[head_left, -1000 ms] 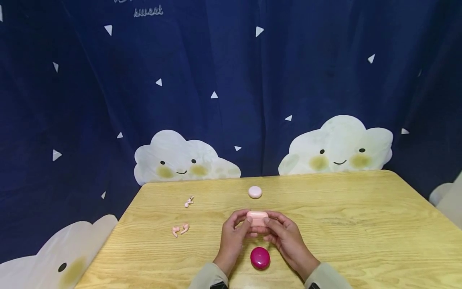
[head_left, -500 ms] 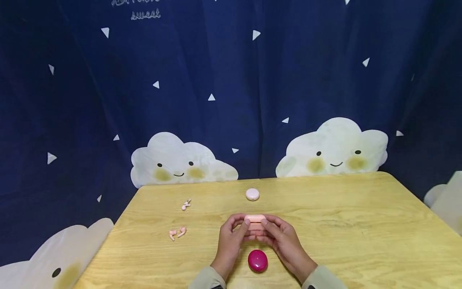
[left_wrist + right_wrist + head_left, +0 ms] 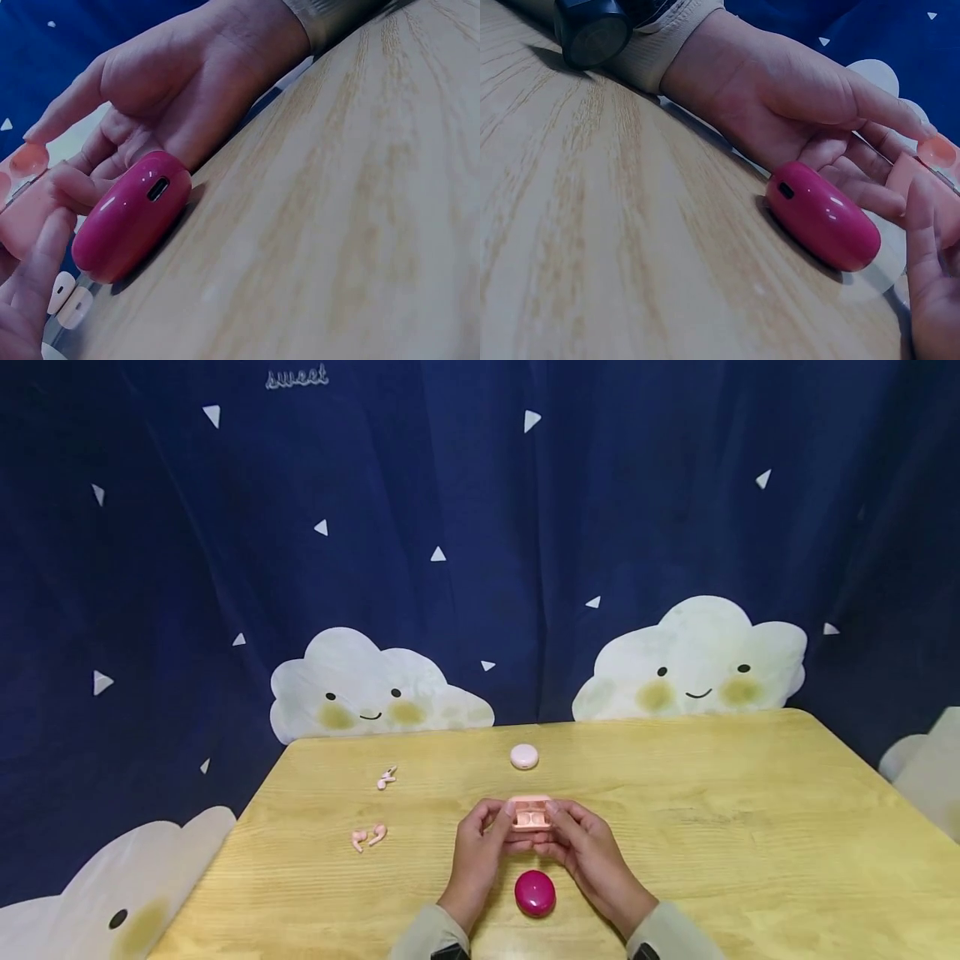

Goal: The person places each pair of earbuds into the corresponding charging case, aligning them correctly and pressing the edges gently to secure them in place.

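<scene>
The left hand [image 3: 476, 860] and the right hand [image 3: 595, 860] hold a small peach case [image 3: 531, 819] between them above the worktop [image 3: 712, 827], fingers curled round its ends and both thumbs up by its lid [image 3: 531, 798]. The lid is raised on the far side, and two rounded hollows [image 3: 525, 818] show in the body, facing up towards the head camera.

Two other containers have their lids down, so what they contain is hidden. A glossy magenta case [image 3: 535, 893], round, sits on the near side of the hands, between the wrists; a dark port [image 3: 158, 188] shows in its side. A round, pale pink case [image 3: 524, 757] stands beyond the hands, near the far edge.

Off to the left lie four loose earbuds: a pink earbud [image 3: 359, 840] just beside a second pink earbud [image 3: 377, 835], and, farther back, a paler pair [image 3: 382, 783] close together; whether these two touch I cannot tell.
</scene>
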A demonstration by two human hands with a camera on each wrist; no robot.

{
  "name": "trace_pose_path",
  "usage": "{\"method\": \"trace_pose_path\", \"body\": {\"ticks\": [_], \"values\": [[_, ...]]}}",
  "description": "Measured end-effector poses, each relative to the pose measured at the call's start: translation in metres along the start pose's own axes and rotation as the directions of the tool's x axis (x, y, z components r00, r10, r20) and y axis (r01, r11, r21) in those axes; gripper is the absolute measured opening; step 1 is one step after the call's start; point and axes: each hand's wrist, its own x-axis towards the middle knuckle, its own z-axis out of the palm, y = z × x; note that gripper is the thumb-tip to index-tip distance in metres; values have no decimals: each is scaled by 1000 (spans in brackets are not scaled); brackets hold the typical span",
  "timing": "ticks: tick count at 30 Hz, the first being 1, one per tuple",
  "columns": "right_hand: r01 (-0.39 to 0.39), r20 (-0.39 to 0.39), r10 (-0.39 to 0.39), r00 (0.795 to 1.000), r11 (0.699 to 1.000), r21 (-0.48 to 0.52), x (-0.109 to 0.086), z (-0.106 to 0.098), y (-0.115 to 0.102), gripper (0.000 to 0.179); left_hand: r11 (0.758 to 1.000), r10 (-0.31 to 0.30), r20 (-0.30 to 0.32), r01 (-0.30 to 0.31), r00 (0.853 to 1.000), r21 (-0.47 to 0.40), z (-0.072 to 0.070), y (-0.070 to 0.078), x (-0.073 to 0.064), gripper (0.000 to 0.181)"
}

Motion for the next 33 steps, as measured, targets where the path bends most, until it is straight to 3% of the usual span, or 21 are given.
{"method": "trace_pose_path", "body": {"ticks": [6,13,19,23,33], "values": [[-2,-26,2,1000,1000,14,-1,3,5,42,1000,1,-16,0,1000,11,-4,-2,-3,34],[-21,-52,21,998,1000,0,-2,5,8,43,999,-19,9,19,1000,-34,-7,-4,-6,32],[4,-84,-5,996,1000,-5,2,2,3,39,1000,-31,16,31,999,0,-3,-2,1,32],[34,-82,-36,996,999,-26,5,0,-1,39,999,-39,17,39,999,0,1,1,6,32],[18,-63,-19,998,1000,-17,5,1,0,35,999,-48,6,48,999,5,-1,3,3,32]]}}
